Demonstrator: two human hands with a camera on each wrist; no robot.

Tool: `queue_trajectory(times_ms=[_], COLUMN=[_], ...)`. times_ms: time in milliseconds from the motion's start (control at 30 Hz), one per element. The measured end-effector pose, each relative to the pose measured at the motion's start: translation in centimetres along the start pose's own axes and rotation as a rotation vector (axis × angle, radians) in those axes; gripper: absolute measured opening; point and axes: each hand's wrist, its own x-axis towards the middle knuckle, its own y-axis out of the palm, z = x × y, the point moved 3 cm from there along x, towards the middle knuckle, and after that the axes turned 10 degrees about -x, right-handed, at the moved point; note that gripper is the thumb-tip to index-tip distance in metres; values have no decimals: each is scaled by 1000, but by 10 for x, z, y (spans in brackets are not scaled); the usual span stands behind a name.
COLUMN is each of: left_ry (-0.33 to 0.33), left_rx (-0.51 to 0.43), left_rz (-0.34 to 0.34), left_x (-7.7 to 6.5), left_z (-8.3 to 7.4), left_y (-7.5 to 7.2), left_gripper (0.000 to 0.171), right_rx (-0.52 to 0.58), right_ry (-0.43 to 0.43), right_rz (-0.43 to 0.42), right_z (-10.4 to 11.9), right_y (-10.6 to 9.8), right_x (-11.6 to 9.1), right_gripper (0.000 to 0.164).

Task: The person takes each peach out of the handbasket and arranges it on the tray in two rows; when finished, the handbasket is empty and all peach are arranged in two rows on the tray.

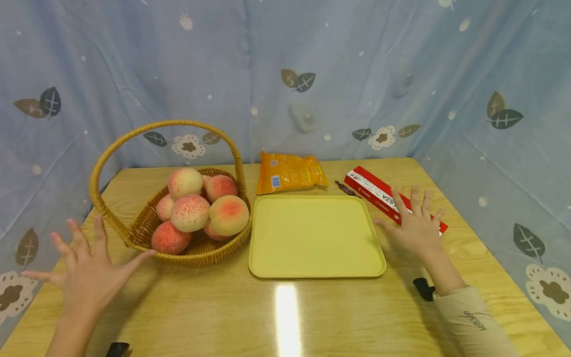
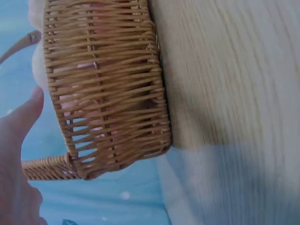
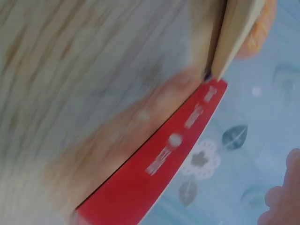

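Observation:
My left hand (image 1: 91, 272) is held with its fingers spread at the near left of a wicker basket (image 1: 207, 258). Its thumb tip comes close to the basket's rim; whether they touch I cannot tell. Several peaches (image 1: 191, 213), pink and cream, are heaped inside. In the left wrist view the thumb (image 2: 23, 117) shows beside the woven wall (image 2: 103, 84). On the other side my right hand (image 1: 417, 230), fingers also spread, hovers over the near end of a long red box (image 1: 372, 191) and covers part of it. Neither hand holds anything.
A yellow tray (image 1: 316, 235) lies between the basket and the red box. Behind it is an orange packet (image 1: 292, 173), with a small dark wrapped piece (image 1: 346, 189) at its right. The basket's tall handle (image 1: 174, 124) arches upward. Patterned blue cloth (image 1: 339, 59) surrounds the wooden table.

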Motion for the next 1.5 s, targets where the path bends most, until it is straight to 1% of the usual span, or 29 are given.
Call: queue_trajectory(times_ms=[100, 167, 200, 267, 333, 400, 500, 567, 700, 800, 867, 967, 1067, 1167, 1267, 1367, 1500], left_ry=[31, 71, 90, 129, 169, 193, 227, 227, 213, 210, 213, 214, 215, 213, 203, 170, 107], left_rx=[4, -6, -4, -7, -9, 7, 20, 23, -7, -44, -63, -99, -130, -145, -139, -131, -120], left_rz=[-63, -113, -122, -108, -79, -31, 10, 38, 60, 60, 60, 65, 64, 60, 52, 49, 41], left_x=[-12, -22, -28, -36, -40, -39, -33, -29, -24, -23, -23, -24, -25, -25, -25, -26, -29], left_z=[-11, -24, -32, -48, -62, -73, -81, -84, -83, -81, -80, -79, -79, -79, -80, -82, -85], left_y=[-2, 0, 1, 6, 12, 18, 27, 34, 45, 51, 53, 55, 56, 56, 56, 55, 53], left_gripper=[126, 128, 129, 128, 124, 119, 113, 111, 110, 111, 110, 106, 103, 103, 105, 109, 115], right_rx=[-11, -12, -10, -14, -3, 10, 44, 60, 134, 247, 359, 544, 666, 696, 715, 734, 741], right_ry=[-43, -69, -81, -102, -125, -162, -241, -302, -412, -469, -485, -466, -423, -398, -403, -414, -403], right_rz=[0, 4, 8, 24, 45, 64, 76, 84, 94, 105, 110, 153, 201, 186, 117, 64, 63], right_z=[13, 24, 30, 43, 61, 81, 118, 144, 197, 227, 241, 256, 269, 280, 289, 295, 299], right_y=[2, 2, 3, 2, 1, 1, 0, 0, -1, -4, -5, -4, -1, 2, 3, 2, 0], right_x=[1, 2, 4, 9, 15, 22, 30, 33, 37, 40, 42, 43, 40, 37, 36, 36, 37], right_gripper=[92, 94, 94, 97, 98, 99, 97, 96, 97, 102, 105, 107, 106, 99, 88, 80, 80])
